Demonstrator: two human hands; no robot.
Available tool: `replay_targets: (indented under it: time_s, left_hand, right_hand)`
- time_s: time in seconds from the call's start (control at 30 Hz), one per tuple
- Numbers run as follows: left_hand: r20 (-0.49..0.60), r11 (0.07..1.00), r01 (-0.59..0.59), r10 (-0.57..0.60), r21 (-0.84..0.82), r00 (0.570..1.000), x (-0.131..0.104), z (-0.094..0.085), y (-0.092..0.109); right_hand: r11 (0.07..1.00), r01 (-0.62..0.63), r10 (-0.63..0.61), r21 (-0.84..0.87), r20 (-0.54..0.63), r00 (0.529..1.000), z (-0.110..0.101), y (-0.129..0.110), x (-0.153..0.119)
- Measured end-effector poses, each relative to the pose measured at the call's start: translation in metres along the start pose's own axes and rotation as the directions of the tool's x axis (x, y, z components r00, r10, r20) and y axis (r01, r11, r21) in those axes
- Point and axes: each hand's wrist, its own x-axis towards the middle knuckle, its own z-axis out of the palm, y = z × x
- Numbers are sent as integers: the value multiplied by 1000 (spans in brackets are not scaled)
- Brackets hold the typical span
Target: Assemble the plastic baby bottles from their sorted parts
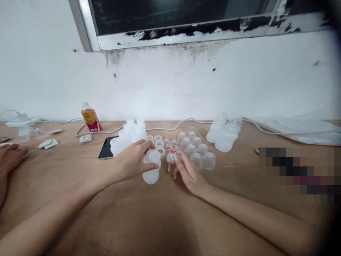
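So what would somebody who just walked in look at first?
Probably the middle, where the person's left grip has a cloudy white bottle and the right grip holds a clear round piece. Just beyond the right one, shiny see-through domes sit in rows. Off to the left near the wall, the red and yellow drink bottle pops out too.

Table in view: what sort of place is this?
Probably a small workshop or assembly room: rows of clear domes and rings on a wooden tabletop, beside a scuffed wall.
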Motion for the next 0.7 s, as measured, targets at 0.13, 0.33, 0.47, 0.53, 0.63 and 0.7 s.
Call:
replay_targets:
  time_s: [0.13, 0.33, 0.47, 0.53, 0.63, 0.7]
  left_hand:
    - [-169, 894, -57, -21, -443, 985, 8, 47, -7]
    - [-274, 858, -106, -41, -502, 961, -6, 72, -5]
    - [-195, 893, -74, -15, -444, 981, -5, 72, -9]
    - [-183, 887, -78, -7, -455, 983, -2, 75, -12]
    - [-206, 882, -86, -13, -464, 978, 0, 80, -15]
    - [-222, 885, -87, -19, -457, 975, 0, 81, -15]
  right_hand:
    - [999, 46, -47, -19, -65, 997, 1, 1, 0]
    - [992, 122, -114, 14, -252, 961, 3, 6, -1]
    - [995, 102, -92, 18, -291, 952, 3, 9, -1]
    - [996, 91, -82, 18, -290, 954, 3, 8, -1]
    - [997, 83, -80, 1, -268, 960, 2, 8, -1]
    - [996, 85, -90, -30, -251, 964, 1, 8, 0]
